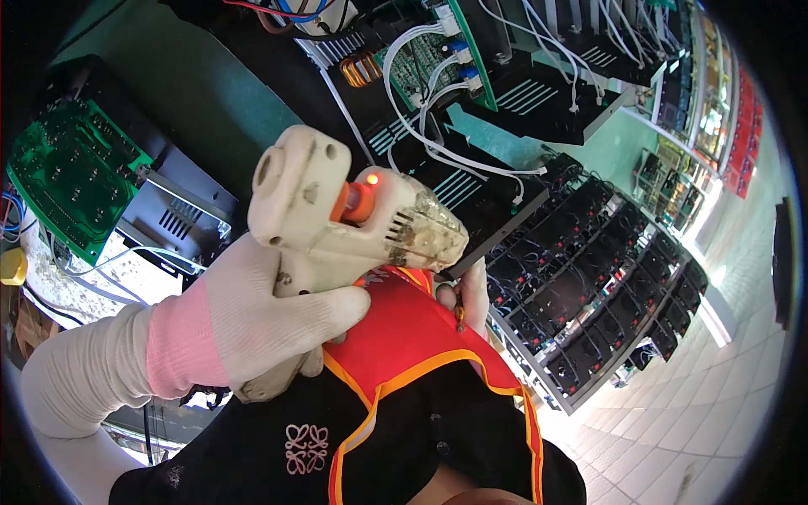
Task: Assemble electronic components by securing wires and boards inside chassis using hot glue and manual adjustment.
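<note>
My left hand [252, 311], in a white glove with a pink cuff, is closed around the handle of a worn, off-white pistol-shaped tool [295, 202]. A small light glows red on the tool, beside an orange cylindrical part; its vented end is stained and points right. Mostly hidden behind the tool is my right hand [474, 299], also in a white glove, its visible fingers curled. A small amber-brown piece [460, 316] shows at those fingers; what it is, I cannot make out. Below both hands hangs a red apron [404, 332] with orange edging.
A green circuit board [76, 181] on a metal housing lies at the left. Ahead, black vented panels [526, 101] and a green board [417, 71] carry white cables [454, 160]. A rack [581, 295] of black units stands at the right, over a tiled floor [673, 429].
</note>
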The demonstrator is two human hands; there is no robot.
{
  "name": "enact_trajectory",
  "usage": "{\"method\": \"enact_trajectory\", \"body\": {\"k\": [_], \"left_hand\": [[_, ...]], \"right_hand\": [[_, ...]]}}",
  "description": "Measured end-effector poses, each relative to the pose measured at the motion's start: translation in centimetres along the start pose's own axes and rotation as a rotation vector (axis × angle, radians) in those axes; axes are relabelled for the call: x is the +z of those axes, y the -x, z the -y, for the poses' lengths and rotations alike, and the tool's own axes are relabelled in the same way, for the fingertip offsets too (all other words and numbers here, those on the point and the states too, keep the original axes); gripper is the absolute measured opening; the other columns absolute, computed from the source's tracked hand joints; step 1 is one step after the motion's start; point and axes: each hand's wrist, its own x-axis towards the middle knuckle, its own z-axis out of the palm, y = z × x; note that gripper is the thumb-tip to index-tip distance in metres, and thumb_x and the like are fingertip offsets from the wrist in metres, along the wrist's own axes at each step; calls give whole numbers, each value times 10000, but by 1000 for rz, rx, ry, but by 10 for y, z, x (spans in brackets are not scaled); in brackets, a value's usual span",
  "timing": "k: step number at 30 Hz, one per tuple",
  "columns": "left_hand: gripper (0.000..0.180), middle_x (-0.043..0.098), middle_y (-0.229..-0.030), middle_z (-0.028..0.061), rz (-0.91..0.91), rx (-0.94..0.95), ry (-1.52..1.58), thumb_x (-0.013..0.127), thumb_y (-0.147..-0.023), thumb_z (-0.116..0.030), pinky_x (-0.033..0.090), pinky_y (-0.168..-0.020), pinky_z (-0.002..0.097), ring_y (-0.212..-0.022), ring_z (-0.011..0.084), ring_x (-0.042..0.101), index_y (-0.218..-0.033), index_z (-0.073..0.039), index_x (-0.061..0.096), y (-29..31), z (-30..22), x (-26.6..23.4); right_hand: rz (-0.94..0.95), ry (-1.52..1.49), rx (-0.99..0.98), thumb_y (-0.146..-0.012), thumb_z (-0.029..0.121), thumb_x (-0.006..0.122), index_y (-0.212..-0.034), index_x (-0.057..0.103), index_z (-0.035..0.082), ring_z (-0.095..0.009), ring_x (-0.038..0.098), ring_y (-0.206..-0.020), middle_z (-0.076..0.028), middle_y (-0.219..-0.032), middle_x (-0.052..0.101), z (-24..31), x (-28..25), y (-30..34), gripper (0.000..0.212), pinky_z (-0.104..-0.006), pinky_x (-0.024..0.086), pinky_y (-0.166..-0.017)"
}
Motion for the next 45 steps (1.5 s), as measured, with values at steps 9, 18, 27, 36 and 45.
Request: {"method": "enact_trajectory", "body": {"k": [9,18,27,36,45], "left_hand": [[360,638,-718,72,18,31,37,650,-878,-235,493,-515,235,-550,108,613,-1048,78,594,-2,0,0],[382,637,-759,79,60,-22,40,648,-875,-212,498,-503,239,-543,108,612,-1109,78,564,1,-1,-4],[374,631,-771,76,18,-47,5,641,-879,-189,496,-506,245,-548,110,607,-1132,73,555,3,-2,-1],[398,634,-785,75,12,-27,17,649,-885,-237,500,-529,249,-567,115,615,-1107,84,570,4,0,-4],[386,635,-746,80,-40,11,18,649,-887,-236,502,-537,246,-569,115,617,-1070,97,581,7,1,1]], "right_hand": [[13,42,-86,-763,12,614,-1456,295,8,-318,641,-952,-246,-1450,356,-3,-3,3,762,-345,531,-776],[18,152,116,-762,-39,581,-1475,253,2,-289,645,-888,-263,-1488,311,-12,-4,0,786,-336,532,-781],[-3,128,-140,-696,-96,580,-1473,262,5,-302,641,-894,-262,-1501,286,0,-1,-3,845,-333,533,-775],[9,26,-400,-781,21,569,-1459,278,-5,-328,625,-944,-247,-1411,369,-10,1,-5,738,-346,527,-791],[14,168,-200,-745,35,582,-1445,301,2,-341,630,-920,-252,-1401,391,5,-1,-1,755,-351,526,-777]]}}
